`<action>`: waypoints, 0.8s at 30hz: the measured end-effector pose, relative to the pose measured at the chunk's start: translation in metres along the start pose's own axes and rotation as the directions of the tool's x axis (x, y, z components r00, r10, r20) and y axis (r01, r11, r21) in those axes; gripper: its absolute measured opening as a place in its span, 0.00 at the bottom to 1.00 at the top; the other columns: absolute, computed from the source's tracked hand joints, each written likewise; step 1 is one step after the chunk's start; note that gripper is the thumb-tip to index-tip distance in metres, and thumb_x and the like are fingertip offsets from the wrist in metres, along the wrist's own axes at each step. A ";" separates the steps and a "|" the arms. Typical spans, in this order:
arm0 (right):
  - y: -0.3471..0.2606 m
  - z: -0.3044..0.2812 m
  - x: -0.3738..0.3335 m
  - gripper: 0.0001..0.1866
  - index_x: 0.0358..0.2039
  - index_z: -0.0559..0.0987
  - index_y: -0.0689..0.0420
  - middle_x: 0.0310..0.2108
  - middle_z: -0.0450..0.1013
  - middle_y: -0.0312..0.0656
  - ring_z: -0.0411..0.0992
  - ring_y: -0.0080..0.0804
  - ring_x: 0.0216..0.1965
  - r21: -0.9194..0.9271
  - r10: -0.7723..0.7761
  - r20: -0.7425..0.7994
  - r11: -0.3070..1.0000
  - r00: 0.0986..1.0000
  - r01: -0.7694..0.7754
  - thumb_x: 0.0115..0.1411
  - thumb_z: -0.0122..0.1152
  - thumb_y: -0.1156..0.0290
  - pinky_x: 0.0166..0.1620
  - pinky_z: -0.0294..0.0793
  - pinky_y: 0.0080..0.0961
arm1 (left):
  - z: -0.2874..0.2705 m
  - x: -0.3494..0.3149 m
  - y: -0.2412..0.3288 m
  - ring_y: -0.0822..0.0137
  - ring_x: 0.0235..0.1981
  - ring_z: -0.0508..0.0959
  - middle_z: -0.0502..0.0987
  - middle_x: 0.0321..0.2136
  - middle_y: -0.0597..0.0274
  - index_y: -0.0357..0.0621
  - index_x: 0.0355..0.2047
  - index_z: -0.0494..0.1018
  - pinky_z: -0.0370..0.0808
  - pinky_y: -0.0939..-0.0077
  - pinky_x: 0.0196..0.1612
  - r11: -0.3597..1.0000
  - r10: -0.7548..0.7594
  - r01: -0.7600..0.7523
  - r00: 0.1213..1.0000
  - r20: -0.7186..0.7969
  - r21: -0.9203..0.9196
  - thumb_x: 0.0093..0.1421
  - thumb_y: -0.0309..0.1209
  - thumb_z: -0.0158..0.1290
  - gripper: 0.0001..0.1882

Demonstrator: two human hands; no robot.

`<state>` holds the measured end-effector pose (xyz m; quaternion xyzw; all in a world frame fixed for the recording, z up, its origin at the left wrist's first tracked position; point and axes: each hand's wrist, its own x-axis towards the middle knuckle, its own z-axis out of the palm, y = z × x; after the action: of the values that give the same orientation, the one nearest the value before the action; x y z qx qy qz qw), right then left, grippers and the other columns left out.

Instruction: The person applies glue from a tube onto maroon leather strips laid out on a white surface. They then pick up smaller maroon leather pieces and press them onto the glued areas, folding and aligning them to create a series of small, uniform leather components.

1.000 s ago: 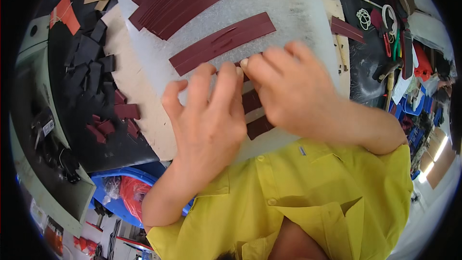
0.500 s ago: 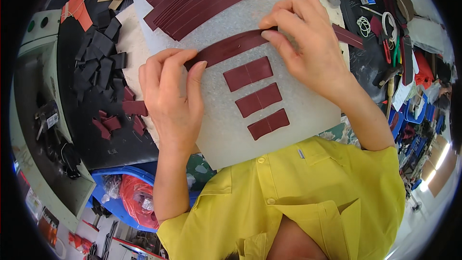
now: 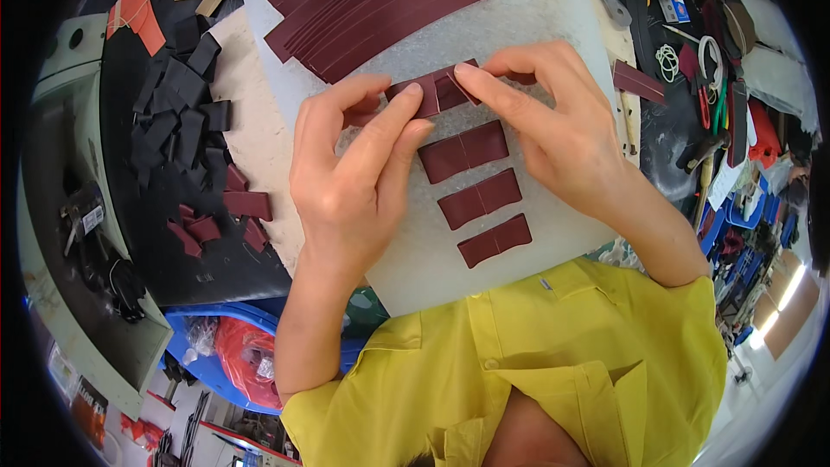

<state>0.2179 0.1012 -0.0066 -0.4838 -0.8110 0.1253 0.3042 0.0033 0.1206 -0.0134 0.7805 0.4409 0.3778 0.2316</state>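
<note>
A cluttered workbench (image 3: 259,147) is seen, its left part covered by a black mat (image 3: 173,242). A grey machine (image 3: 60,233) is set at the far left. Blue bins (image 3: 216,363) are stowed below the bench on the near side. Bright light (image 3: 791,290) is cast at the right.

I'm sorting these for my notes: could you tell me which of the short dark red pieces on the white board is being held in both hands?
The topmost short piece, pinched between the left hand and right hand. The three others lie untouched in a column below it.
</note>
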 end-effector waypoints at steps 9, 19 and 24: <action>-0.002 0.005 -0.004 0.35 0.55 0.81 0.56 0.45 0.72 0.43 0.71 0.39 0.42 0.019 0.015 0.073 1.000 0.997 -0.016 0.44 0.60 0.91 0.41 0.77 0.27 | -0.004 0.002 -0.005 0.59 0.39 0.79 0.80 0.41 0.56 0.40 0.43 0.84 0.78 0.69 0.41 0.987 0.098 -0.108 0.991 0.092 0.116 0.52 0.18 0.64 0.16; 0.001 0.009 -0.003 0.26 0.53 0.79 0.62 0.44 0.72 0.40 0.67 0.36 0.39 -0.059 -0.087 0.087 0.994 0.992 0.092 0.50 0.60 0.76 0.44 0.72 0.29 | -0.003 0.000 -0.006 0.60 0.40 0.79 0.80 0.42 0.56 0.42 0.43 0.84 0.79 0.70 0.42 0.986 0.091 -0.104 0.991 0.098 0.133 0.53 0.18 0.64 0.16; 0.002 0.009 -0.003 0.25 0.52 0.79 0.63 0.45 0.73 0.39 0.67 0.36 0.40 -0.099 -0.105 0.102 0.988 0.989 0.115 0.51 0.59 0.73 0.45 0.71 0.28 | 0.002 0.000 -0.009 0.54 0.39 0.78 0.79 0.40 0.54 0.37 0.41 0.82 0.77 0.65 0.40 0.982 0.151 -0.157 0.987 0.057 0.105 0.44 0.17 0.65 0.20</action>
<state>0.2149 0.1003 -0.0164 -0.4469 -0.8557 0.0886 0.2454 -0.0002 0.1248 -0.0208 0.8329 0.3934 0.3506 0.1693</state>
